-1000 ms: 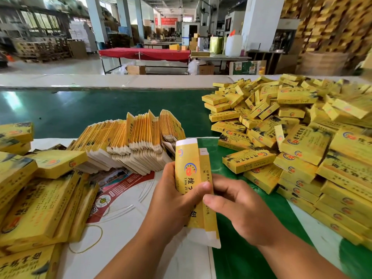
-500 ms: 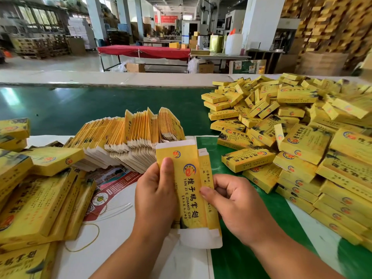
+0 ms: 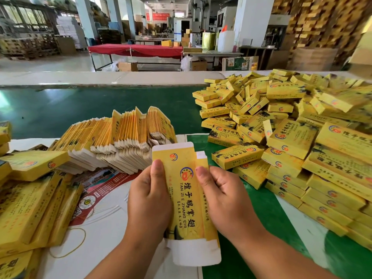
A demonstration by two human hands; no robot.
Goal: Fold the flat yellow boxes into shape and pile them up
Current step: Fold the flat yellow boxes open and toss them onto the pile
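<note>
I hold one yellow box [image 3: 186,195] upright in front of me, its white end flaps open at top and bottom. My left hand [image 3: 150,200] grips its left edge, thumb on the printed front. My right hand [image 3: 223,195] grips its right side, thumb on the narrow side panel. Its back is hidden. A fanned row of flat yellow boxes [image 3: 112,139] leans just beyond my hands. A large pile of folded yellow boxes [image 3: 291,141] covers the table's right side.
More yellow boxes [image 3: 30,200] lie stacked at the left, over a printed white sheet [image 3: 104,198]. A rubber band [image 3: 80,236] lies on that sheet. The green belt [image 3: 80,109] runs across behind. A red-covered table [image 3: 136,49] stands far back on the factory floor.
The box has turned its wide printed front toward me and spread wider. My left thumb moved from its middle to its left edge, and my right hand shifted up along the right side.
</note>
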